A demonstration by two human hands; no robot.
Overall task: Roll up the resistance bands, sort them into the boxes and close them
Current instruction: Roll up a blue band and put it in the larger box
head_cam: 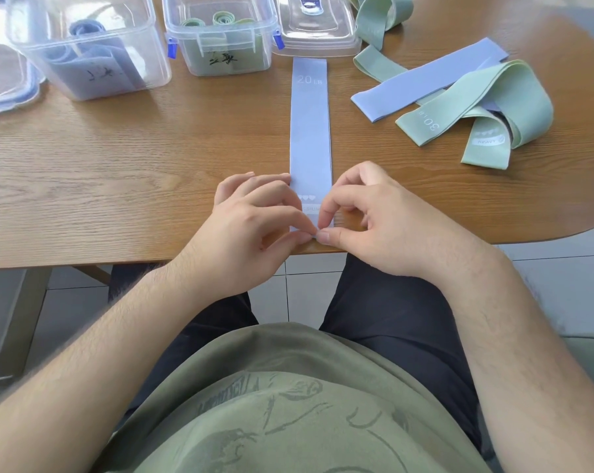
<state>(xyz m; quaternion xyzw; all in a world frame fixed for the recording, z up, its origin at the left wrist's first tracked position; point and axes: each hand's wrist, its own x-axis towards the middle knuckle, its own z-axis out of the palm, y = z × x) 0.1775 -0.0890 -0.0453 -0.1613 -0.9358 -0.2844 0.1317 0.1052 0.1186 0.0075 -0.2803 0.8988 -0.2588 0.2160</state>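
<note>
A blue 20 LB band (309, 131) lies flat and straight on the wooden table (118, 172), running away from me. My left hand (254, 220) and my right hand (367, 213) both pinch its near end at the table's front edge. A clear box (87, 46) at the back left holds rolled blue bands. Beside it a second clear box (220, 32) holds rolled green bands. Both boxes stand without lids.
A clear lid (317, 25) lies right of the green box, another lid (5, 93) at the far left edge. Loose bands lie at the right: a blue one (425, 80), a green 30 LB one (486, 110), another green one (377, 22) behind.
</note>
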